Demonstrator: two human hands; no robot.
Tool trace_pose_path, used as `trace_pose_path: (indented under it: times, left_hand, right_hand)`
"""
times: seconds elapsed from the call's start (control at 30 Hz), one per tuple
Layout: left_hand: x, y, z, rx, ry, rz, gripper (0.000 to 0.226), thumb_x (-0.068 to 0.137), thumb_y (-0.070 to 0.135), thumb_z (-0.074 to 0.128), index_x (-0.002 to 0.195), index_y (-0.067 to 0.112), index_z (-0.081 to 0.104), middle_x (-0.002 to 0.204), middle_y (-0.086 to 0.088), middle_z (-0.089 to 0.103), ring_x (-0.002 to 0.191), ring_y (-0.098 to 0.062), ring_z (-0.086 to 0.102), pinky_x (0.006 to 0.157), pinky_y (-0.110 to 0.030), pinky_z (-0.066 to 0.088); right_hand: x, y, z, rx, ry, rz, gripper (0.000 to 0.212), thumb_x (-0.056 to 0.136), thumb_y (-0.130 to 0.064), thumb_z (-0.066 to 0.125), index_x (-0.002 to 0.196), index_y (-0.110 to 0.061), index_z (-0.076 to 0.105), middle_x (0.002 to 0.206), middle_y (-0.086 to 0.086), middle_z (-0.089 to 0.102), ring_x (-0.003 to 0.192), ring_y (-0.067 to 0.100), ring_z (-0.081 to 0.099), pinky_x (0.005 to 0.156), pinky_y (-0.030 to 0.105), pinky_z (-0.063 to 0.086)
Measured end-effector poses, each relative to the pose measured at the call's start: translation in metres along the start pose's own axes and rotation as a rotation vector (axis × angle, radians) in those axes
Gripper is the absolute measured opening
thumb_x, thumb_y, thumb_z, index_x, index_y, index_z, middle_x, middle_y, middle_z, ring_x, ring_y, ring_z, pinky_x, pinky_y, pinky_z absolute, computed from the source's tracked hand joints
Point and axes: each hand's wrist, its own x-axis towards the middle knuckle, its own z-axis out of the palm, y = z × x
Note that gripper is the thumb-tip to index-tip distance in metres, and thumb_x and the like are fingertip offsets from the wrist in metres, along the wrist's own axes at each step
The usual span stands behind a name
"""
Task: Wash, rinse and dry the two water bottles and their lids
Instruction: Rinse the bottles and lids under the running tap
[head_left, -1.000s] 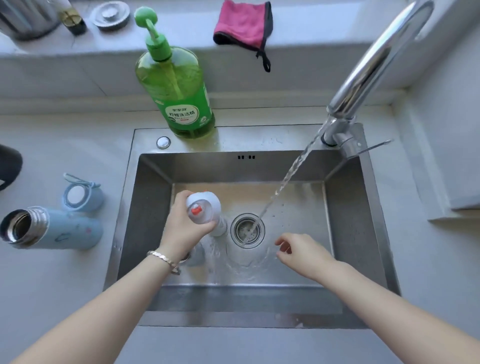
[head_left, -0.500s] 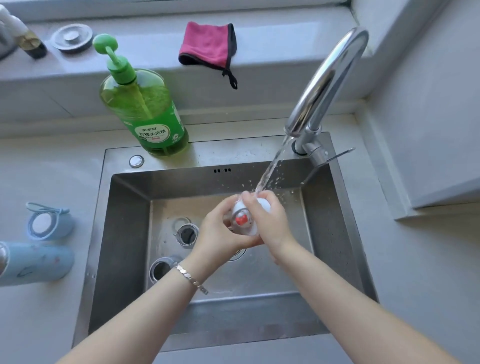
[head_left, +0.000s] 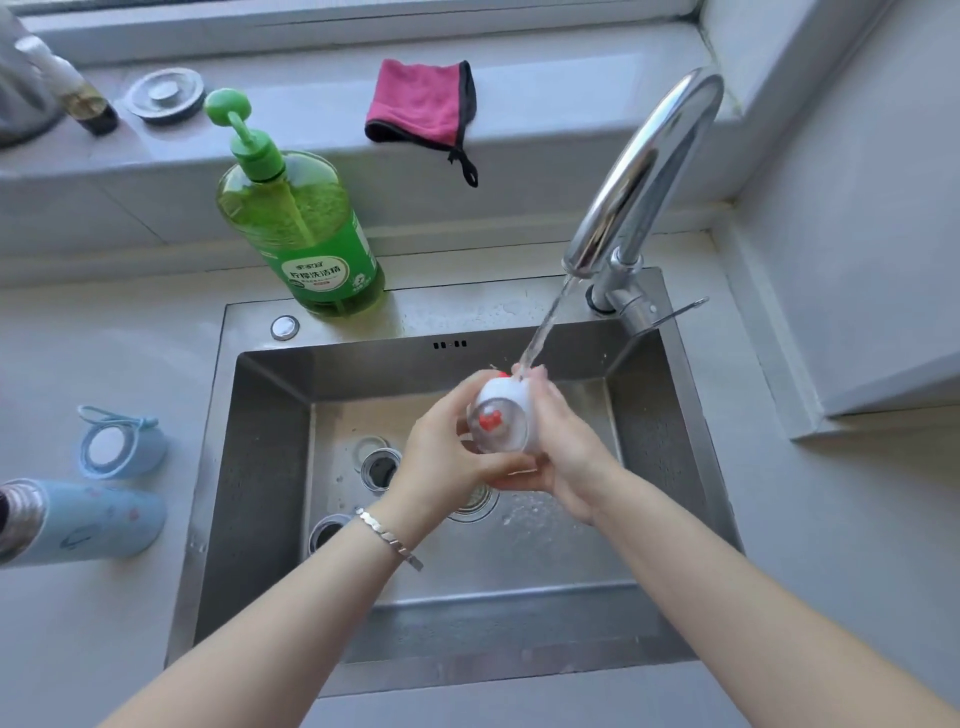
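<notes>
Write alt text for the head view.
Left hand and right hand hold a white bottle part under the running tap over a sink. A blue bottle lies on its side near its lid on the left counter; a green soap bottle stands behind the sink.

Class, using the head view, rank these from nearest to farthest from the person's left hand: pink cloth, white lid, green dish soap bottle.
1. White lid, gripped by the left hand over the sink.
2. Green dish soap bottle, on the sink's back-left rim.
3. Pink cloth, up on the ledge behind.
</notes>
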Motion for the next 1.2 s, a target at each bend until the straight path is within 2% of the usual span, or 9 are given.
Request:
trace_pose_path:
  times: [0.17, 0.27, 0.37, 0.47, 0.57, 0.7, 0.77, 1.0, 1.2]
  left_hand:
    - [0.005, 0.005, 0.019, -0.019, -0.083, 0.006, 0.020, 0.091, 0.048, 0.042, 0.108, 0.040, 0.048, 0.113, 0.004, 0.057, 0.110, -0.015, 0.055, 0.095, -0.035, 0.047]
    - [0.018, 0.018, 0.030, -0.181, 0.237, -0.245, 0.033, 0.100, 0.026, 0.030, 0.083, 0.022, 0.058, 0.087, -0.005, 0.062, 0.082, -0.024, 0.061, 0.072, -0.037, 0.052]
    - [0.024, 0.029, 0.027, -0.402, 0.205, -0.541, 0.031, 0.098, 0.026, 0.034, 0.079, 0.014, 0.055, 0.077, -0.008, 0.060, 0.066, -0.022, 0.057, 0.058, -0.027, 0.044]
    - [0.017, 0.023, 0.031, -0.094, 0.127, -0.209, 0.022, 0.100, 0.026, 0.035, 0.097, 0.019, 0.056, 0.101, -0.006, 0.060, 0.088, -0.017, 0.056, 0.071, -0.025, 0.048]
    - [-0.002, 0.011, 0.027, 0.018, 0.056, 0.026, 0.015, 0.098, 0.028, 0.039, 0.112, 0.034, 0.040, 0.114, 0.006, 0.050, 0.103, -0.006, 0.050, 0.084, -0.010, 0.041]
    - [-0.006, 0.002, 0.012, -0.155, 0.015, -0.180, 0.030, 0.095, 0.032, 0.046, 0.120, 0.016, 0.045, 0.101, -0.001, 0.056, 0.069, 0.004, 0.062, 0.057, -0.017, 0.052]
    - [-0.004, 0.003, 0.002, -0.313, 0.003, -0.357, 0.040, 0.091, 0.042, 0.048, 0.116, 0.011, 0.052, 0.097, -0.006, 0.061, 0.066, -0.005, 0.065, 0.056, -0.025, 0.055]
    - [-0.019, -0.010, -0.028, -0.621, -0.058, -0.601, 0.027, 0.093, 0.045, 0.043, 0.099, 0.027, 0.062, 0.081, -0.003, 0.062, 0.053, -0.016, 0.060, 0.049, -0.026, 0.051]
    - [-0.023, -0.011, -0.042, -0.501, -0.263, -0.570, 0.043, 0.074, 0.063, 0.051, 0.095, 0.029, 0.065, 0.078, -0.001, 0.062, 0.057, -0.012, 0.058, 0.050, -0.023, 0.048]
  right_hand:
    - [0.004, 0.013, -0.002, -0.111, 0.125, -0.130, 0.042, 0.099, -0.044, 0.031, 0.139, -0.031, 0.034, 0.135, 0.002, 0.050, 0.111, 0.022, 0.058, 0.094, 0.048, 0.048]
    - [-0.004, 0.022, 0.012, -0.260, 0.165, -0.306, 0.046, 0.101, -0.034, 0.027, 0.145, -0.021, 0.022, 0.144, -0.001, 0.035, 0.132, 0.015, 0.037, 0.111, 0.037, 0.031]
    - [-0.007, 0.022, 0.014, -0.379, 0.230, -0.423, 0.049, 0.101, -0.030, 0.029, 0.147, -0.017, 0.018, 0.146, -0.007, 0.024, 0.134, 0.003, 0.023, 0.112, 0.020, 0.018]
    - [-0.009, 0.013, 0.013, -0.246, 0.251, -0.347, 0.047, 0.101, -0.033, 0.027, 0.146, -0.019, 0.023, 0.149, -0.002, 0.029, 0.137, 0.010, 0.029, 0.114, 0.032, 0.025]
    - [-0.009, 0.003, 0.012, -0.175, 0.211, -0.225, 0.043, 0.102, -0.032, 0.025, 0.142, -0.021, 0.035, 0.141, 0.000, 0.044, 0.125, 0.013, 0.046, 0.105, 0.031, 0.039]
    - [-0.015, 0.004, 0.017, -0.184, 0.076, -0.208, 0.034, 0.102, -0.030, 0.023, 0.130, -0.025, 0.041, 0.118, -0.018, 0.047, 0.101, -0.012, 0.049, 0.084, 0.000, 0.036]
    - [-0.015, 0.011, 0.016, -0.171, 0.023, -0.197, 0.039, 0.101, -0.032, 0.025, 0.134, -0.023, 0.043, 0.125, -0.017, 0.046, 0.114, -0.009, 0.046, 0.096, 0.005, 0.032]
    - [-0.004, 0.009, -0.001, 0.017, 0.108, -0.248, 0.029, 0.086, 0.001, 0.059, 0.110, -0.016, 0.060, 0.090, 0.002, 0.068, 0.086, 0.015, 0.065, 0.078, 0.026, 0.052]
    - [0.003, -0.004, 0.010, -0.040, 0.119, -0.274, 0.008, 0.080, -0.001, 0.066, 0.079, -0.009, 0.065, 0.055, -0.004, 0.065, 0.047, 0.004, 0.059, 0.049, 0.013, 0.047]
